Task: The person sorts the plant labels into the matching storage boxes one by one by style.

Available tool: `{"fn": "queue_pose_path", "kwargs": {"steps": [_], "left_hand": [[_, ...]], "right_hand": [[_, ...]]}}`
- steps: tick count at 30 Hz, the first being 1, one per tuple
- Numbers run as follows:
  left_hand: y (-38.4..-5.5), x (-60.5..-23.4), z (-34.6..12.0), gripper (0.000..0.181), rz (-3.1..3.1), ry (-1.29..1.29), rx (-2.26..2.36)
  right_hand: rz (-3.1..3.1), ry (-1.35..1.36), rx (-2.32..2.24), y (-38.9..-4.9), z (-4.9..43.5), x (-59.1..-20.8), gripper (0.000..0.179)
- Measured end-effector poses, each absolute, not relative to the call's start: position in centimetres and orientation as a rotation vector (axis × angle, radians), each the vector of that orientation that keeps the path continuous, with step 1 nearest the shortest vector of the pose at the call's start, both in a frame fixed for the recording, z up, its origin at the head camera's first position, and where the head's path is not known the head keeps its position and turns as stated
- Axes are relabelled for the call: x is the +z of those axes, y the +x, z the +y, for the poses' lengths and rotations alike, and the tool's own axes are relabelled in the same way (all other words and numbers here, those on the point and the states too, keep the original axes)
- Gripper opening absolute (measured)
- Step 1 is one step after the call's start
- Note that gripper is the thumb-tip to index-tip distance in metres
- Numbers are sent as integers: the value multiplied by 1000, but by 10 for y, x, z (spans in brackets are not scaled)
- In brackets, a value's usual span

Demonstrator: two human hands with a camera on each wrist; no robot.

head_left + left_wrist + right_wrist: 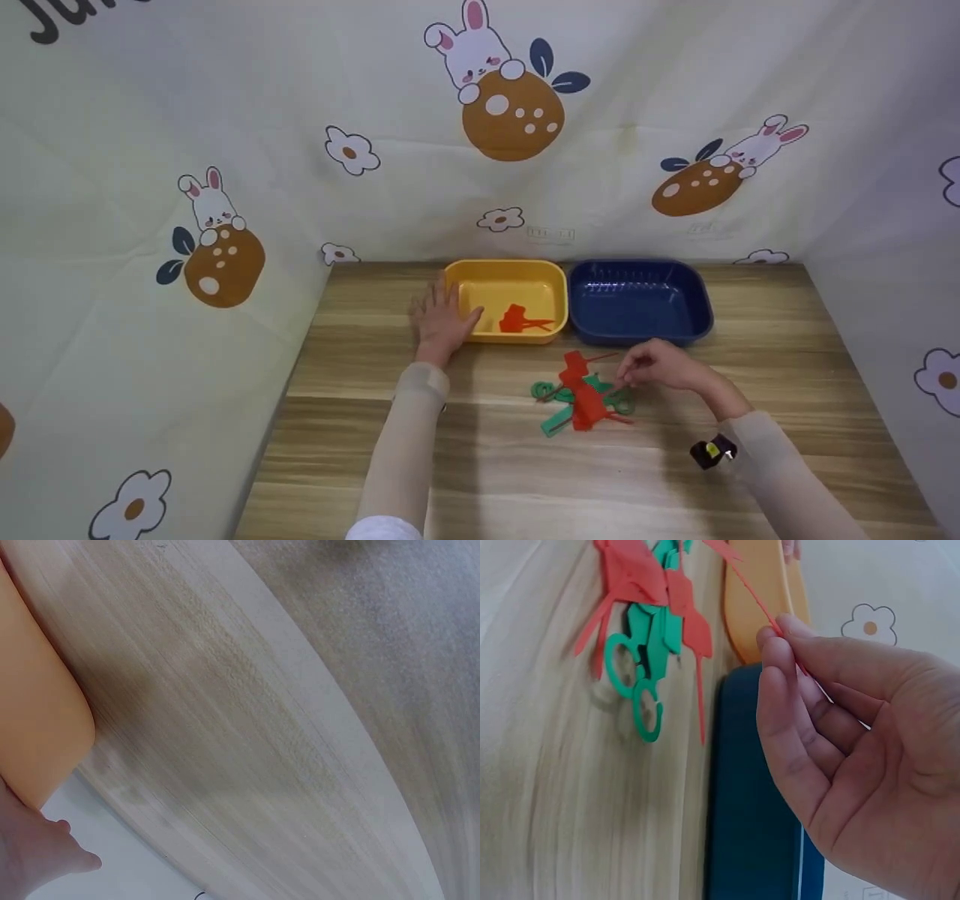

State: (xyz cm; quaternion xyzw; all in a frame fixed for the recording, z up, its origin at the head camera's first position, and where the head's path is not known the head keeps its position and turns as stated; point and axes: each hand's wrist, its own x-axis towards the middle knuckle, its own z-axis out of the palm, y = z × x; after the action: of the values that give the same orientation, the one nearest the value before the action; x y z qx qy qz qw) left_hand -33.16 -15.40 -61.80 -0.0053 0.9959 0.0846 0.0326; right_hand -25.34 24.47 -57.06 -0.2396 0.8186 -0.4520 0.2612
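Note:
My right hand (664, 365) pinches the thin tail of a red plastic tie tag (751, 592) between thumb and fingertips, just above the pile. The pile on the table has red tie tags (589, 405) lying over green plastic pieces (556, 421), which have curled loops at their ends. My left hand (442, 328) spreads its fingers at the left side of the yellow bin (517, 339), thumb reaching over the rim. Inside that bin lie red tags (513, 319). The left wrist view shows the bin's outer wall (37, 712) with fingers at its edge.
A dark blue bin (637, 296) stands right beside the yellow one, both at the back of the wooden table (525, 495). Behind and on both sides hangs a pale cloth (397, 202) printed with rabbits and flowers.

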Motion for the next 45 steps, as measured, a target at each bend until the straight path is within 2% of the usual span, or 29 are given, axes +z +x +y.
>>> {"fn": "queue_pose_path", "kwargs": {"steps": [12, 30, 45], "left_hand": [[-331, -621, -156, 83, 3065, -11, 326], [-329, -616, -155, 84, 3055, -30, 306], [-331, -617, -154, 83, 3053, -26, 310]], "right_hand": [[2128, -441, -1550, -262, 234, -565, 26], [2091, 6, -1968, -289, 184, -560, 28], [2222, 92, -1876, -310, 130, -569, 25]]}}
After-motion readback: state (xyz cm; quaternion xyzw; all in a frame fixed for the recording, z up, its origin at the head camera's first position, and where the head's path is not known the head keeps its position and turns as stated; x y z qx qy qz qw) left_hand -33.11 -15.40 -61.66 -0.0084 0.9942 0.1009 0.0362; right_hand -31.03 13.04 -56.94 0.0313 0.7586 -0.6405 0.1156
